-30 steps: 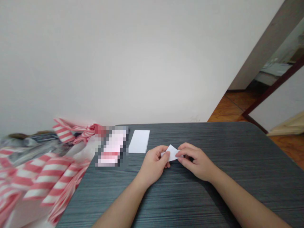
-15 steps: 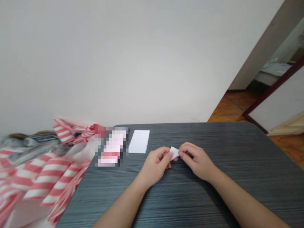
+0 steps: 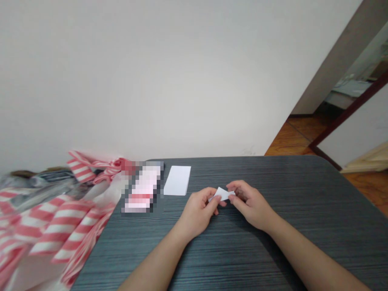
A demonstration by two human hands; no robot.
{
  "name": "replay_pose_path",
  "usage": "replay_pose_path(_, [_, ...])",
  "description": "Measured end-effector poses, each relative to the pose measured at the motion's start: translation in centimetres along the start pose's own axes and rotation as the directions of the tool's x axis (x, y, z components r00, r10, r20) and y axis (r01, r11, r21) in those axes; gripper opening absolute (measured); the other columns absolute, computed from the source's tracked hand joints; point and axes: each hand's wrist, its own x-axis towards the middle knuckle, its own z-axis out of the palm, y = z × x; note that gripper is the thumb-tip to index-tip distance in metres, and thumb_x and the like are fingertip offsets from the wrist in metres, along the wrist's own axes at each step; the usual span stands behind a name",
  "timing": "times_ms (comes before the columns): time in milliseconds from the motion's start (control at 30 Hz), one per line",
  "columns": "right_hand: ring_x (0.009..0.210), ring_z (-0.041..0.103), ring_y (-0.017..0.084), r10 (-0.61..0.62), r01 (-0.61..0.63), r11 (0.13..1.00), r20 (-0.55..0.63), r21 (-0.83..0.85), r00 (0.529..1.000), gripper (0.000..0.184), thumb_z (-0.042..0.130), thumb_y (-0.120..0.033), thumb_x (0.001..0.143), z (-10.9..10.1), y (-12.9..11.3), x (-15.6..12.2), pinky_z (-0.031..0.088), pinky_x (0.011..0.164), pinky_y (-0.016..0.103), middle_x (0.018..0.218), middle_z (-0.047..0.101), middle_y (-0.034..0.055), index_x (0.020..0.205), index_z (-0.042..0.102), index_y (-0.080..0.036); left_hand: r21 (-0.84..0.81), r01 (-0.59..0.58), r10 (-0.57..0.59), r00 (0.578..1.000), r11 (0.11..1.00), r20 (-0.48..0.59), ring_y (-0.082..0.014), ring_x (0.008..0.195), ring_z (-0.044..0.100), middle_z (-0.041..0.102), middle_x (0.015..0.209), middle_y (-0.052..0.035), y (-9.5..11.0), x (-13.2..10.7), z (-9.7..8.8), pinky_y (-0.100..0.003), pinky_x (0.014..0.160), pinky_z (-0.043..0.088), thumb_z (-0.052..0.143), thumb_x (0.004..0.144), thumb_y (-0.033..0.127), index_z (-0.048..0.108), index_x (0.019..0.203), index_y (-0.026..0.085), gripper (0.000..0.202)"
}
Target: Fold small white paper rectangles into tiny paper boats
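Between my hands is a small piece of folded white paper (image 3: 223, 194), its top coming to a point. My left hand (image 3: 201, 210) pinches its left side, thumb in front and fingers behind. On the right edge, my right hand (image 3: 250, 204) has its thumb against the paper, with the index finger raised just above. Both hands are over the dark table (image 3: 230, 258). Beyond my left hand lies a stack of white paper sheets (image 3: 177, 180).
A pixelated pinkish rectangular item (image 3: 142, 188) lies at the table's left edge. Red-and-white striped cloth (image 3: 63, 218) is heaped left of the table. A pale wall (image 3: 194, 81) rises behind it. Wooden floor (image 3: 281, 137) shows at the right.
My right thumb and index finger have spread slightly apart. More of the folded paper shows now, and it reaches farther right. My left hand has barely moved.
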Motion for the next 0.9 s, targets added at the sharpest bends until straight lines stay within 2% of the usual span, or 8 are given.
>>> replay_pose_path(67, [0.069, 0.059, 0.015, 0.032, -0.032, 0.999, 0.000, 0.030, 0.999, 0.025, 0.056, -0.025, 0.091, 0.1, 0.4, 0.0, 0.047, 0.063, 0.027, 0.088, 0.063, 0.0033, 0.116, 0.055, -0.020, 0.008, -0.002, 0.002, 1.000, 1.000, -0.001, -0.0117, 0.059, 0.057, 0.071, 0.076, -0.0027, -0.1, 0.0, 0.0, -0.021, 0.058, 0.044, 0.050, 0.094, 0.036, 0.068, 0.093, 0.018, 0.025])
replay_pose_path(133, [0.068, 0.059, 0.015, 0.067, -0.067, 0.998, -0.005, 0.016, 0.998, 0.022, 0.058, -0.027, 0.090, 0.1, 0.5, 0.1, 0.046, 0.061, 0.026, 0.083, 0.063, 0.0021, 0.111, 0.058, -0.020, 0.012, -0.005, 0.005, 1.000, 1.000, -0.004, -0.0115, 0.059, 0.057, 0.070, 0.076, -0.0026, -0.2, 0.0, 0.0, -0.021, 0.057, 0.044, 0.049, 0.095, 0.036, 0.068, 0.092, 0.017, 0.026])
replay_pose_path(233, [0.057, 0.055, 0.013, 0.135, -0.134, 0.990, 0.014, -0.042, 0.991, 0.014, 0.056, -0.031, 0.091, 0.0, 0.2, 0.3, 0.042, 0.054, 0.024, 0.067, 0.060, -0.0011, 0.090, 0.063, -0.019, 0.018, -0.004, 0.004, 1.000, 1.000, -0.005, -0.0113, 0.059, 0.057, 0.069, 0.075, -0.0026, -0.2, 0.1, 0.0, -0.021, 0.057, 0.044, 0.048, 0.095, 0.037, 0.068, 0.092, 0.017, 0.028])
replay_pose_path(333, [0.049, 0.053, 0.011, 0.187, -0.184, 0.982, 0.060, -0.044, 0.981, 0.023, 0.053, -0.031, 0.092, -0.2, -0.5, 0.5, 0.040, 0.050, 0.023, 0.060, 0.059, -0.0019, 0.075, 0.061, -0.018, 0.027, -0.002, 0.002, 1.000, 1.000, 0.001, -0.0115, 0.059, 0.057, 0.068, 0.073, -0.0027, -0.2, 0.1, 0.0, -0.021, 0.058, 0.043, 0.047, 0.096, 0.037, 0.068, 0.091, 0.016, 0.030])
replay_pose_path(567, [0.046, 0.053, 0.010, 0.200, -0.200, 0.980, 0.065, -0.020, 0.978, 0.025, 0.052, -0.028, 0.092, -0.4, -1.3, 0.5, 0.040, 0.050, 0.021, 0.053, 0.057, -0.0033, 0.069, 0.057, -0.018, 0.047, -0.005, 0.005, 1.000, 0.999, 0.004, -0.0118, 0.059, 0.057, 0.066, 0.068, -0.0017, -0.2, 0.1, -0.1, -0.021, 0.058, 0.043, 0.047, 0.096, 0.038, 0.069, 0.089, 0.017, 0.032])
replay_pose_path(800, [0.045, 0.052, 0.010, 0.166, -0.163, 0.986, 0.059, -0.047, 0.984, 0.025, 0.052, -0.026, 0.092, -0.5, -1.7, 0.3, 0.039, 0.050, 0.020, 0.051, 0.056, -0.0042, 0.068, 0.056, -0.018, 0.016, 0.011, -0.011, 1.000, 1.000, 0.022, -0.0118, 0.062, 0.060, 0.074, 0.084, -0.0044, 0.4, 0.0, 0.0, -0.021, 0.058, 0.044, 0.052, 0.093, 0.036, 0.067, 0.094, 0.017, 0.024])
replay_pose_path(900, [0.045, 0.052, 0.010, 0.161, -0.158, 0.986, 0.061, -0.049, 0.985, 0.025, 0.052, -0.025, 0.092, -0.5, -1.8, 0.3, 0.039, 0.050, 0.020, 0.051, 0.056, -0.0042, 0.068, 0.056, -0.018, 0.042, 0.015, -0.016, 0.999, 0.999, 0.030, -0.0123, 0.062, 0.060, 0.074, 0.084, -0.0042, 0.5, -0.1, 0.0, -0.021, 0.057, 0.044, 0.055, 0.092, 0.036, 0.068, 0.093, 0.017, 0.023])
